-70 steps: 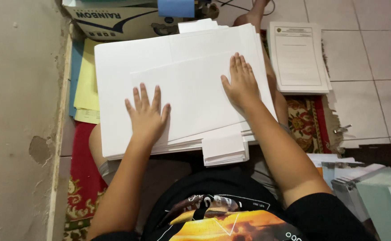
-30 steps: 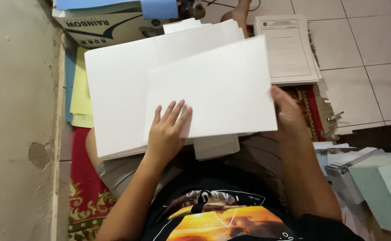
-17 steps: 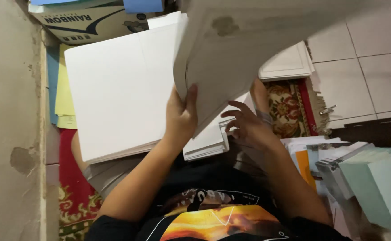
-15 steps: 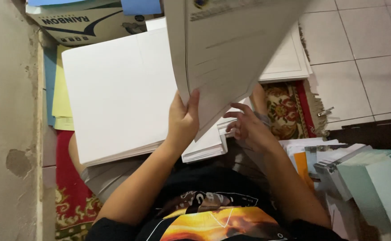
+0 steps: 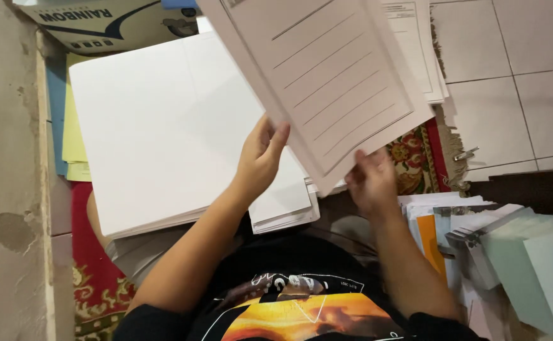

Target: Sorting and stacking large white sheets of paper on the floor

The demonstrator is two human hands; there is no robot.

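The left hand (image 5: 261, 155), at frame centre, pinches the lower left edge of a lined sheet (image 5: 327, 82): thumb on the near face, fingers behind. The sheet is raised off the pile and tilted, and fills the upper middle of the frame. Ruled lines run across its visible face. The right hand (image 5: 371, 180), just right of centre, sits at the sheet's lower corner with its fingers loosely curled; the view is blurred, so whether it touches the sheet cannot be told.

Below the sheet, a stack of white paper (image 5: 163, 139) lies flat across the person's lap, at centre left. Yellow and blue sheets (image 5: 71, 126) project from under its left edge. A cardboard box (image 5: 112, 22) occupies the upper left. A printed form (image 5: 419, 47) lies at the upper right, partly on a patterned rug (image 5: 415, 158). Pale green folders (image 5: 529, 252) stand at the lower right. White floor tiles (image 5: 516, 76) cover the right side.
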